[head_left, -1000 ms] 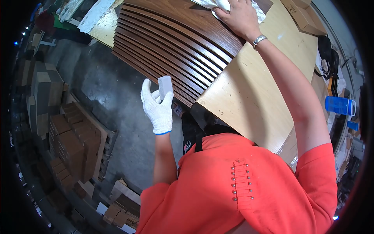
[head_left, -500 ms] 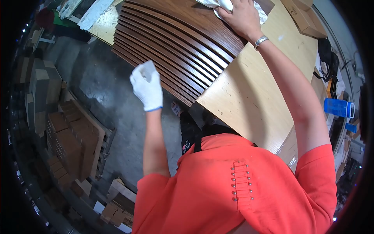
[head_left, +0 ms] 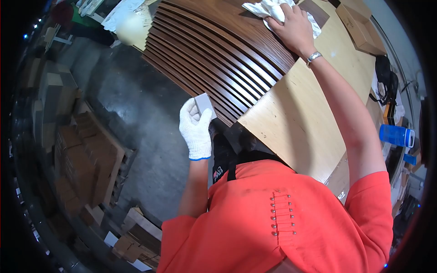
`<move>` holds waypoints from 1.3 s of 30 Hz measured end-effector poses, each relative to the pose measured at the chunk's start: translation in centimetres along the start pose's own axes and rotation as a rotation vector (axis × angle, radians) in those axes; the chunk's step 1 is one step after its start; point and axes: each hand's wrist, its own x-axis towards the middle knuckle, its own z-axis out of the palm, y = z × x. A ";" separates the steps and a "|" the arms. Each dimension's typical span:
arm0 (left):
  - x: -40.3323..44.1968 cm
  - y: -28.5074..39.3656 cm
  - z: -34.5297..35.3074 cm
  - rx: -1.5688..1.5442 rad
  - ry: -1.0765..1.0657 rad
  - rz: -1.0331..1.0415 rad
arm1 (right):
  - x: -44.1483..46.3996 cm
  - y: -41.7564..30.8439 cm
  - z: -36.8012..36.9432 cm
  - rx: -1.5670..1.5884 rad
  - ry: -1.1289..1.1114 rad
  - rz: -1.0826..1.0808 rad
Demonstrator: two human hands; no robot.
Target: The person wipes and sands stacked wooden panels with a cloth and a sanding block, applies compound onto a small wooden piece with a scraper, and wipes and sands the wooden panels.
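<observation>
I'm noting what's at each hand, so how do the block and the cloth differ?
The block is grayish, while the cloth is white. The block has straight edges and a flat face; the cloth is crumpled. The block is in the gloved left hand, while the cloth lies under the bare right hand on the dark wood. Both are in contact with a hand.

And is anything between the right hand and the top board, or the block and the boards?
Yes: the cloth, under the right hand, lies at least partly between it and the top board. Nothing visible stands between the block, in the left hand, and the nearest boards.
</observation>
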 end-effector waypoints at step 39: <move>60.9 9.6 -8.3 0.470 -0.066 0.400 | 10.3 -5.8 8.2 0.292 0.013 0.347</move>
